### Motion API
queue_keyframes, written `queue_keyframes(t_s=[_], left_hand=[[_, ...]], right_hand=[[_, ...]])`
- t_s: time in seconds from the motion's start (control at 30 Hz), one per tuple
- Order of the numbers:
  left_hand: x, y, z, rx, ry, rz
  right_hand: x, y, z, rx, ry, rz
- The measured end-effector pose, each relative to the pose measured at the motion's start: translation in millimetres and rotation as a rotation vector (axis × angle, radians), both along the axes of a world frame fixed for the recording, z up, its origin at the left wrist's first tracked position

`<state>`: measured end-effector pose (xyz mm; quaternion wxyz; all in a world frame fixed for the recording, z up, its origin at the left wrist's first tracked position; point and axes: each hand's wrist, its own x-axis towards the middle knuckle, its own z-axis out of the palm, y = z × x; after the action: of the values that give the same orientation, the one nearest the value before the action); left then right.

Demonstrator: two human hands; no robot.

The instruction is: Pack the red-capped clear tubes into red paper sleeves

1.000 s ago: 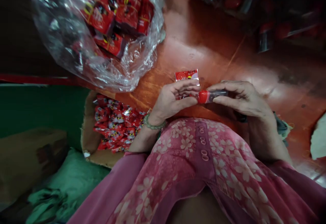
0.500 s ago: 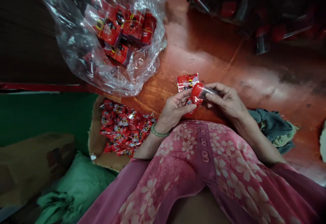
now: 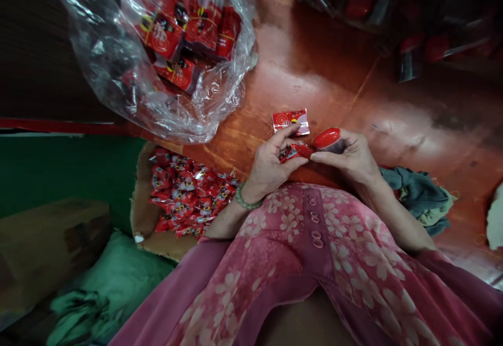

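Note:
My left hand (image 3: 269,165), with a green beaded bracelet at the wrist, pinches a small red printed packet (image 3: 294,152) between thumb and fingers. Close beside it, my right hand (image 3: 356,160) is closed round a clear plastic tube with a rounded red cap (image 3: 327,138). The cap points toward the left hand, while the palm hides most of the tube's clear part. Flat on the reddish tabletop (image 3: 275,73), just beyond the left fingers, lie red printed wrappers (image 3: 288,119), partly covered by a fingertip.
A clear plastic bag (image 3: 192,120) with banded wrapper bundles (image 3: 165,34) lies at the upper left. Below it, a cardboard box (image 3: 143,199) holds many red packets (image 3: 196,194). Several red-capped tubes (image 3: 411,55) sit at the dark upper right. Dark cloth (image 3: 412,191) lies by my right forearm.
The capped tube has come away from the packet, moving right and turning in my right hand, which now wraps round its clear part. My left hand keeps the packet.

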<state>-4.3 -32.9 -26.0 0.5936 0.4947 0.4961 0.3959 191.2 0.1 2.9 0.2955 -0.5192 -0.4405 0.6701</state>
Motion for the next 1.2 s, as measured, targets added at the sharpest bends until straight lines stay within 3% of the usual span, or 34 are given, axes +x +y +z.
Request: queue_keyframes(t_s=[0.27, 0.43, 0.63, 0.83, 1.2], left_hand=[[1.9, -2.1, 5.0, 0.33, 0.362, -0.066], [1.9, -2.3, 6.5, 0.409, 0.377, -0.04], [-0.6, -1.9, 12.2, 0.37, 0.33, 0.077], [-4.3, -2.8, 6.3, 0.383, 0.261, 0.064], [-2.9, 3.8, 3.1, 0.663, 0.36, 0.017]], right_hand=[[-1.1, 1.8, -2.4, 0.175, -0.101, 0.105], [-1.4, 2.3, -3.3, 0.229, -0.062, 0.077], [-2.6, -0.7, 0.9, 0.17, -0.056, -0.029], [0.1, -5.2, -0.6, 0.055, -0.078, -0.057], [-3.3, 0.0, -1.1, -0.104, 0.122, -0.104]])
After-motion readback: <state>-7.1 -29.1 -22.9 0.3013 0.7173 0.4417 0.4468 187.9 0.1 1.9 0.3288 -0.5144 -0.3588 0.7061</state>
